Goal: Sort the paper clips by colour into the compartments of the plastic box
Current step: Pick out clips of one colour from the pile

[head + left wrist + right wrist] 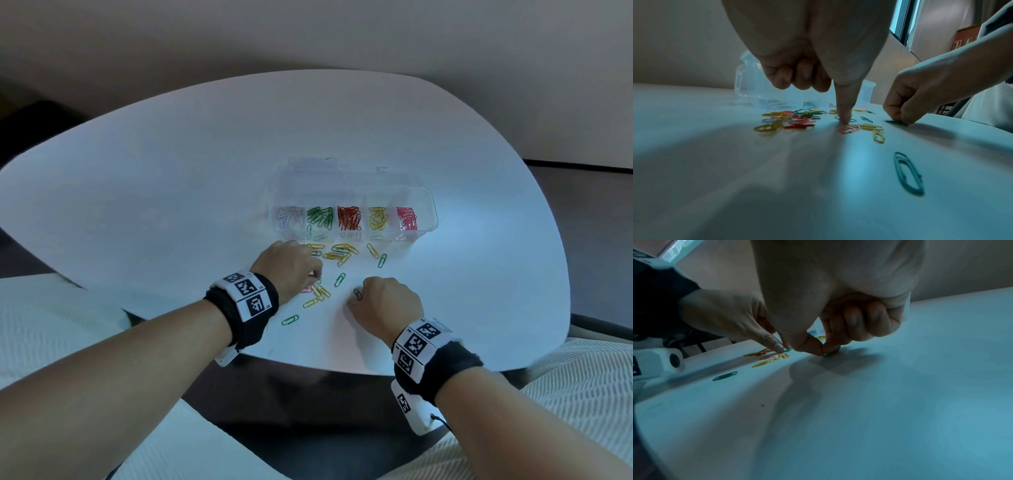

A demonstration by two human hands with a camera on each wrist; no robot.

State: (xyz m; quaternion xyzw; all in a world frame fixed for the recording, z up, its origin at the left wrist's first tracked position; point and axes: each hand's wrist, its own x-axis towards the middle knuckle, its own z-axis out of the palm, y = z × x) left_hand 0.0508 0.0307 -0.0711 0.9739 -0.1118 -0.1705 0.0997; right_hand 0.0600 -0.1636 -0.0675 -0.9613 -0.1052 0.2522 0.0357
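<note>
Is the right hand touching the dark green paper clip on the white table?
Touching. In the right wrist view, the right hand's thumb and forefinger pinch the dark green paper clip against the white table.

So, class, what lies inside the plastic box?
The plastic box holds five sorted piles of paper clips: pale, green, red, yellow, pink. Clips underneath each pile are hidden.

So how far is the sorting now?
Mostly done: the plastic box holds white, green, red, yellow and pink groups. In hand: the right hand pinches a green clip; the left hand presses a finger beside a pink clip. Left: scattered loose clips on the table.
</note>
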